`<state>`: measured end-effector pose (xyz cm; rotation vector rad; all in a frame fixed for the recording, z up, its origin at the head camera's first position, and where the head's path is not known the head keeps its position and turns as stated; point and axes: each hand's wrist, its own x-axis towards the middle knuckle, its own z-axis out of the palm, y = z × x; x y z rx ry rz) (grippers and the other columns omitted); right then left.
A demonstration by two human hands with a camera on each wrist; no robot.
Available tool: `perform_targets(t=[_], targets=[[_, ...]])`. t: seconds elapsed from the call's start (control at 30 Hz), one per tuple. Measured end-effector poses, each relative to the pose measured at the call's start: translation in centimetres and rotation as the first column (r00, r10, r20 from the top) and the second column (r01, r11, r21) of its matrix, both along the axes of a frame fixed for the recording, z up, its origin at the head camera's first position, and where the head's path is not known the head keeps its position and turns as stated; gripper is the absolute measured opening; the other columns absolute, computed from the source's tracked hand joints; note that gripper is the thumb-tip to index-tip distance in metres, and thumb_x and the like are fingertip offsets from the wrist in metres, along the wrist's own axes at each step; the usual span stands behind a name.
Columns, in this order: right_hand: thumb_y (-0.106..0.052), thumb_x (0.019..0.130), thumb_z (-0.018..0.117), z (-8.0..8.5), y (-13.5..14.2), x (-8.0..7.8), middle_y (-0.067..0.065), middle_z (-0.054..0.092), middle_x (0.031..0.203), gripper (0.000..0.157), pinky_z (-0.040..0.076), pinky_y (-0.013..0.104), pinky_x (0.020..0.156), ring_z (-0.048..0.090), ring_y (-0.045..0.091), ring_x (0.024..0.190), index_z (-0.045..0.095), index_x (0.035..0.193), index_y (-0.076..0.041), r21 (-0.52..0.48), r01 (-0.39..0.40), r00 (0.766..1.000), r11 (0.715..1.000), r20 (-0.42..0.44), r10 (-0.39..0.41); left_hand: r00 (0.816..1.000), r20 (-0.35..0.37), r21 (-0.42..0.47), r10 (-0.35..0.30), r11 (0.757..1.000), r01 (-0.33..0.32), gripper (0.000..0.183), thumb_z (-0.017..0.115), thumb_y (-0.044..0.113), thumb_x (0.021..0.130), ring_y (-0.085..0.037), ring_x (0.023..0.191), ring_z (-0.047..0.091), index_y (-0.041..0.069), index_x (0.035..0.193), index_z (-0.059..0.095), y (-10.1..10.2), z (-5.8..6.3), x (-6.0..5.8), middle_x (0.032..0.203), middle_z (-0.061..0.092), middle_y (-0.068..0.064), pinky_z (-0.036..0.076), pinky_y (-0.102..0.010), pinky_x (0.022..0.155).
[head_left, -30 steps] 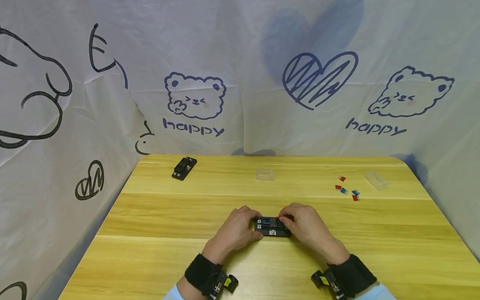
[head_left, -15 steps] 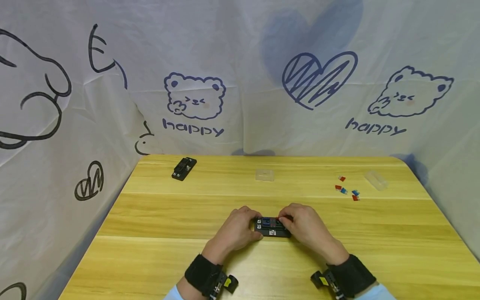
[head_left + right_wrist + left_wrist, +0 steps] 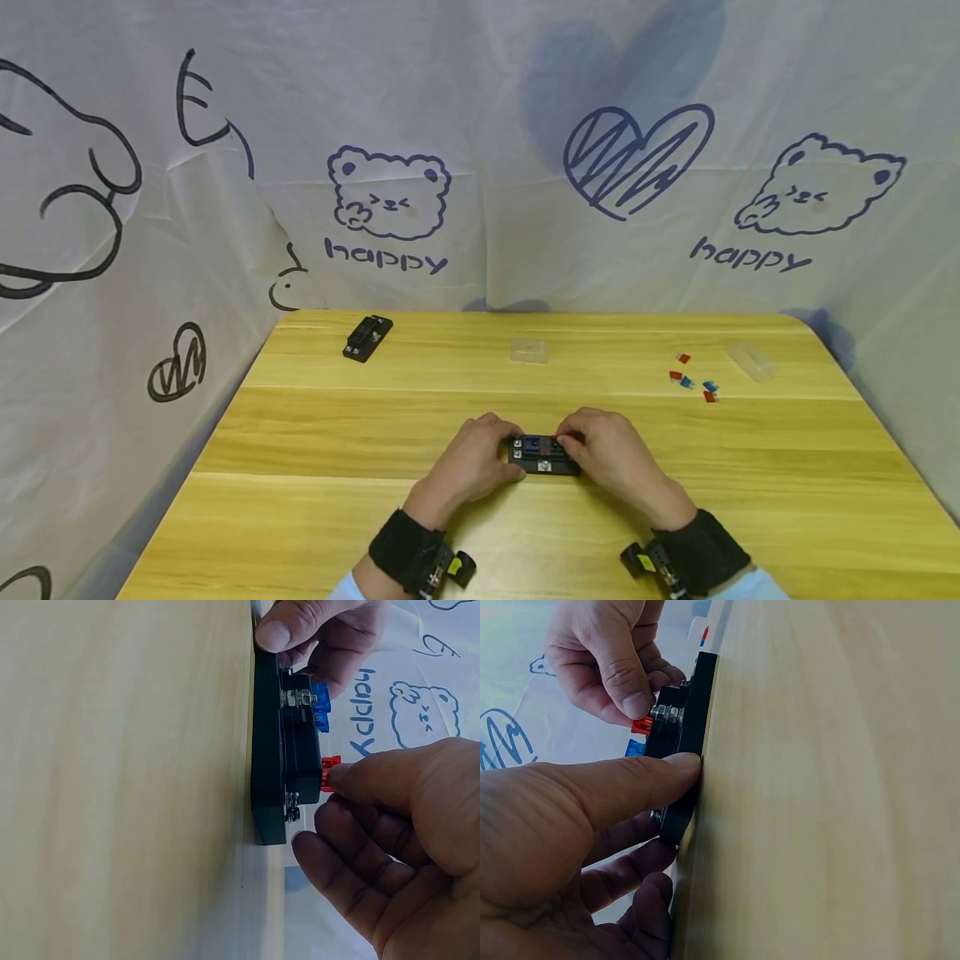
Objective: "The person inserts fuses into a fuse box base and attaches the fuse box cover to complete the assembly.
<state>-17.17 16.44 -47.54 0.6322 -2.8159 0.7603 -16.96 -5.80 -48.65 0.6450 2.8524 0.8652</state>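
Observation:
A black fuse block [image 3: 544,467] with metal terminal screws lies flat on the wooden table. My left hand [image 3: 476,457] grips its left end, thumb along the near side and fingers at the far side. At the other end, my right hand [image 3: 615,450] pinches a red blade fuse [image 3: 331,766] between thumb and forefinger. That fuse sits at the top of the block, its prongs hidden. Blue blade fuses [image 3: 322,701] stand in the block nearer the left hand. The left wrist view also has the red fuse [image 3: 640,726] under the right thumb.
A second black fuse block [image 3: 368,337] lies at the back left of the table. A clear plastic piece [image 3: 529,351] is at the back middle. Several loose red and blue fuses [image 3: 686,382] lie at the back right beside a clear plastic case [image 3: 752,362].

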Motion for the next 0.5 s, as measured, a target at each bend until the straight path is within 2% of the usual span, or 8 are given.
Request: perform_targets(t=[0.5], targets=[[-0.02,0.086,0.072,0.16,-0.08,0.09,-0.008,0.066,0.084,0.004,0.051,0.03,0.067,0.059,0.006,0.074,0.073,0.086,-0.016,0.046,-0.031,0.997,0.998,-0.07,0.034,1.0,0.011,-0.012,0.004,1.0,-0.004,0.051,0.081,0.033,0.074,-0.021,0.098,0.052,0.017,0.119,0.065,0.06,0.14,0.02,0.111,0.061,0.001,0.046,-0.035,0.085]])
